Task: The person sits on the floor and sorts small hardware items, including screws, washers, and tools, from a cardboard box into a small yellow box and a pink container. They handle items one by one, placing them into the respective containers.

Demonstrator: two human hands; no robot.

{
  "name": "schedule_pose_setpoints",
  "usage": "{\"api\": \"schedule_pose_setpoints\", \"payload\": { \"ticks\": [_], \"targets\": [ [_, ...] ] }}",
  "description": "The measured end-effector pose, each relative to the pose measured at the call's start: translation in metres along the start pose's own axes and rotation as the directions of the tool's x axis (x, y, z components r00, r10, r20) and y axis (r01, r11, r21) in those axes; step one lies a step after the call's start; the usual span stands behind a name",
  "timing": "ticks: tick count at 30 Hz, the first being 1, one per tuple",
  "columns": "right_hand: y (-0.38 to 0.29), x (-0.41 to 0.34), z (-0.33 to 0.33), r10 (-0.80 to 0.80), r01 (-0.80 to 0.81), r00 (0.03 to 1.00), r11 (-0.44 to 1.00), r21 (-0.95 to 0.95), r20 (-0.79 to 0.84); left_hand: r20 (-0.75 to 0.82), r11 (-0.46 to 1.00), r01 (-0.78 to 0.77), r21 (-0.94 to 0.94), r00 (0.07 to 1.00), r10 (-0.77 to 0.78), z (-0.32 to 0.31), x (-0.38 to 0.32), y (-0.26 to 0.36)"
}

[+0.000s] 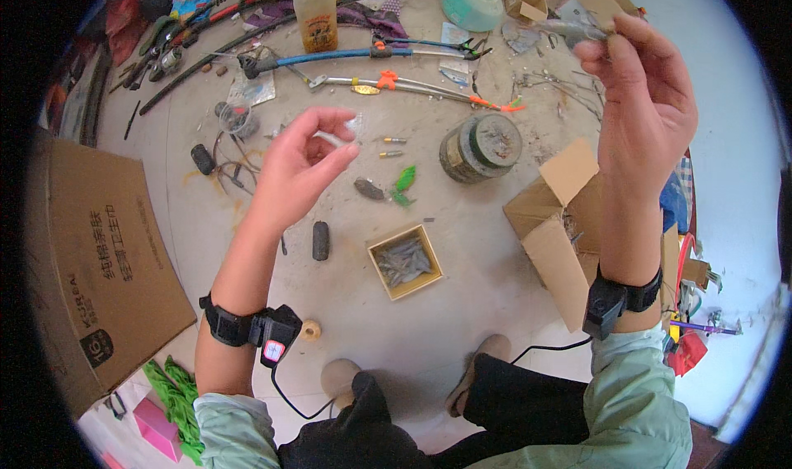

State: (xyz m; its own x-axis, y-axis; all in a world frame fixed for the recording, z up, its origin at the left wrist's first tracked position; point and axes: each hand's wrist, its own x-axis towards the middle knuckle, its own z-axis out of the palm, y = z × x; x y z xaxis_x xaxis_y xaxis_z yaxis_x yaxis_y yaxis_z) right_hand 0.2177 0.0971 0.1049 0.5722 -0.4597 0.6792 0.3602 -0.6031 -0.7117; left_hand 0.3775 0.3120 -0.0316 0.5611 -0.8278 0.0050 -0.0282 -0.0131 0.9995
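My right hand (646,91) is raised at the upper right, with thumb and fingertips pinched on a small clear plastic bag (575,31). My left hand (303,163) hovers over the floor left of centre, fingers curled and thumb apart. A pale, blurred patch shows by its fingertips; I cannot tell what it is. Right of that hand lie two small metallic cylinders (391,147) and a green soft lure (404,183). Beside the lure is a dark oblong piece (369,189). Nearer my feet stands a small open box (375,265) holding several grey, slender pieces (405,263).
A lidded jar (461,150) stands right of centre, beside an open cardboard box (550,234). Telescopic rods (334,59) and a bottle (317,17) lie or stand beyond. A large carton (117,265) occupies the left. A black foam cylinder (320,241) lies nearer me.
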Motion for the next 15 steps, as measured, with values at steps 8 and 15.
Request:
{"api": "schedule_pose_setpoints", "payload": {
  "ticks": [8,15],
  "targets": [
    [-0.022,0.025,0.018,0.017,-0.044,0.987,0.986,0.164,0.158,-0.095,0.928,-0.355,-0.116,0.934,0.345,0.042,0.033,0.065],
    [-0.025,0.026,0.028,0.098,-0.148,0.968,0.966,0.211,0.229,-0.342,0.916,-0.396,0.054,0.855,0.390,-0.011,-0.017,0.083]
  ]
}}
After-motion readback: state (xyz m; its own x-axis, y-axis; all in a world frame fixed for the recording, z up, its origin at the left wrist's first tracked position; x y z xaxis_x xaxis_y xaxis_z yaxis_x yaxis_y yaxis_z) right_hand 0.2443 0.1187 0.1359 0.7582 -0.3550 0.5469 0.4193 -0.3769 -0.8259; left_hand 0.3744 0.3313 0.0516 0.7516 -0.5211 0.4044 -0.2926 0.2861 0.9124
